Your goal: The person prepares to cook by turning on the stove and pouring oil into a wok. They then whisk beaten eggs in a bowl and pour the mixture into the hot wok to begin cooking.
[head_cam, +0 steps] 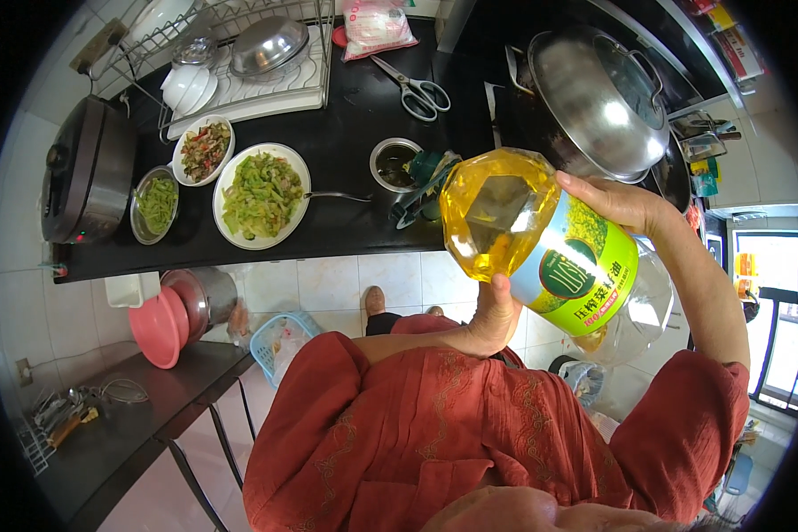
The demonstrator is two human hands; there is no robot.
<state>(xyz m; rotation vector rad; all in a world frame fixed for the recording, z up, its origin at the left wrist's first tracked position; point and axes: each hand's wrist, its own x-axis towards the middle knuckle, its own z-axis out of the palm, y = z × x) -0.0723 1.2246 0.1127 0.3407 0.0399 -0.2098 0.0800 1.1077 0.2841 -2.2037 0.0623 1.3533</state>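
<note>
Both my hands hold a large clear plastic bottle of yellow cooking oil [499,206], tipped steeply with its base raised toward the right. My left hand [495,316] supports it from below near the shoulder. My right hand [615,203] grips its upper side by the green and yellow label. The bottle's dark green cap [425,166] and neck are over the rim of a round metal container [394,149] on the black counter. Dark liquid shows inside that container. Whether oil is flowing cannot be made out.
Left of the container stand a white plate of chopped green vegetables [263,193] with a spoon, a bowl of chopped mixed food [205,149] and a metal bowl of green slices [156,206]. Scissors [415,90] lie behind. A lidded wok [592,100] sits right, a rice cooker [90,173] far left.
</note>
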